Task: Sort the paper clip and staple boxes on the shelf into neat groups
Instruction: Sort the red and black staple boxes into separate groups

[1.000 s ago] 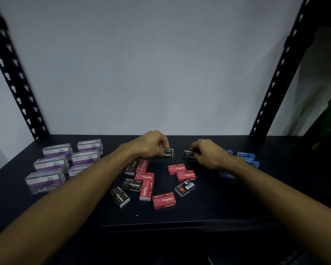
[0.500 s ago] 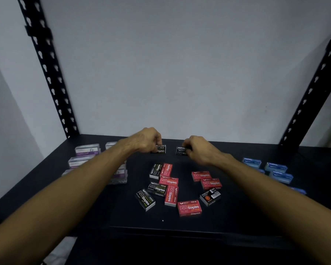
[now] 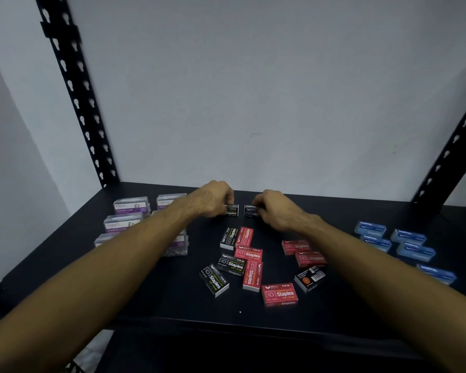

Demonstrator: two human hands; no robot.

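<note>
**Inspector:** Step in hand: starting a black group. The left hand (image 3: 213, 201) pinches one black staple box (image 3: 232, 210), the right hand (image 3: 276, 211) pinches a second black box (image 3: 250, 211); both boxes sit near centre frame at the back of the shelf (image 3: 172, 297), just apart.

**Clerk:** Next move?

**Inspector:** Likely closing that gap and squaring the edges. The mixed red and black boxes (image 3: 249, 261) below centre remain unsorted. Boxes are small, printed "Staples". Paper clip boxes (image 3: 131, 207) lie left, blue boxes (image 3: 412, 250) right.
</note>
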